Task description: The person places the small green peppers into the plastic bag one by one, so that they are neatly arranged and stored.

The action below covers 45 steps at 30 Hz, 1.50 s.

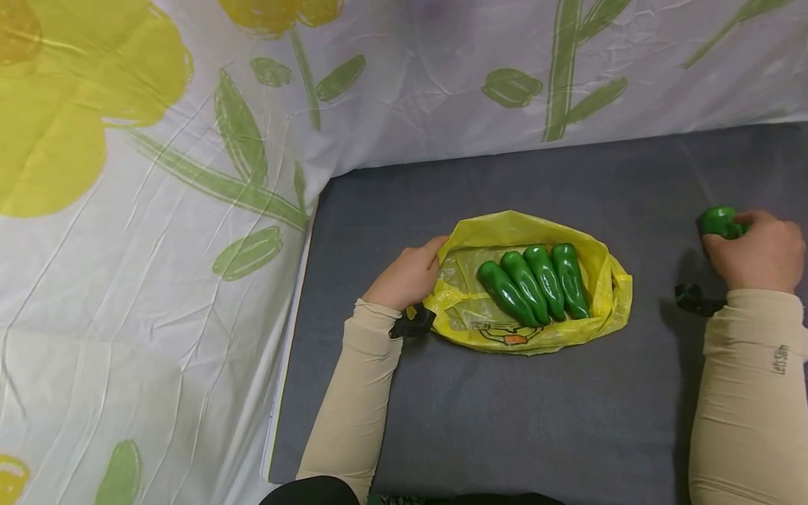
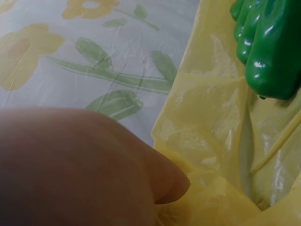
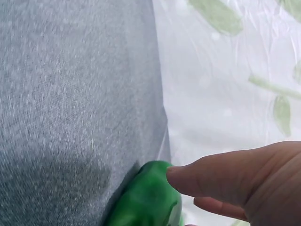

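Head view: at right, fingers of the right hand (image 1: pixel 760 249) clamp a green pepper (image 1: pixel 717 221). Left wrist: lower left, the left hand (image 2: pixel 84 167) pinches a yellow bag (image 2: pixel 202 108), likely limp. Right wrist: bottom centre, the green pepper looks glossy, probably slippery; grip round its middle.

Kind of place: a table spot screened by hanging sheeting; whether home, lab or studio, I cannot tell
Grey tabletop (image 1: pixel 517 414): plain and matt, with a fabric-like grain close up
Floral sheet (image 1: pixel 416 91): white, shiny and creased like plastic, running along the tabletop's far edge and left side, and folding at its far left corner
Print: big yellow flowers (image 1: pixel 82 105) and green leaves (image 1: pixel 243 133), a homely pattern
Pale edging (image 1: pixel 288 333): a thin strip down the tabletop's left side
Yellow bag (image 1: pixel 457 324): a thin plastic carrier at the tabletop's middle, with glossy green peppers (image 1: pixel 544 280), everyday shopping
Black wrist devices (image 1: pixel 413 321): worn over the tabletop, suggesting a recording setup
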Motion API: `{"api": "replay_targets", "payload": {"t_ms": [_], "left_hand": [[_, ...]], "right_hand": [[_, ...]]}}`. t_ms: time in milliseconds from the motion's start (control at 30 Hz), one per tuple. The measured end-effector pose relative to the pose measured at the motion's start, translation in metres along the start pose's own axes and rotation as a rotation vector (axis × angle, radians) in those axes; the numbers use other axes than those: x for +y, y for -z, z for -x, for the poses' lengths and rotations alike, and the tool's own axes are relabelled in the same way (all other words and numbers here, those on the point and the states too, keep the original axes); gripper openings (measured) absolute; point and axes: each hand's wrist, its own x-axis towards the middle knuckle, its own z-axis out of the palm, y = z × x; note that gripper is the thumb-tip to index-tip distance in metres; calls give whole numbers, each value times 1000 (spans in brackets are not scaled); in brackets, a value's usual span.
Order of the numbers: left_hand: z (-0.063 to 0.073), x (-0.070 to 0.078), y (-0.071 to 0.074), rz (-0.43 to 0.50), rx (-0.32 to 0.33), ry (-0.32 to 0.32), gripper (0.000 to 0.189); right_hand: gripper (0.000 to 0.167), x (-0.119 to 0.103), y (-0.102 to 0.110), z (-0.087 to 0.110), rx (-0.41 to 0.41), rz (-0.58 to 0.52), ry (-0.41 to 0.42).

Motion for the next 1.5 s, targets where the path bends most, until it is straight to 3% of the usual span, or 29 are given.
{"api": "replay_targets", "payload": {"t_ms": [233,500,967,1500], "left_hand": [[0,1,0,-3,6,1,47],[-1,1,-1,1,-3,14,48],[-2,1,-2,-8,-5,12,48],[-2,-1,-2,-6,6,1,48]], "right_hand": [[61,5,0,-3,-9,10,4],[54,8,3,-3,-59,-6,83],[48,10,-2,-8,-56,-14,187],[57,1,-7,-4,-108,-28,128]]}}
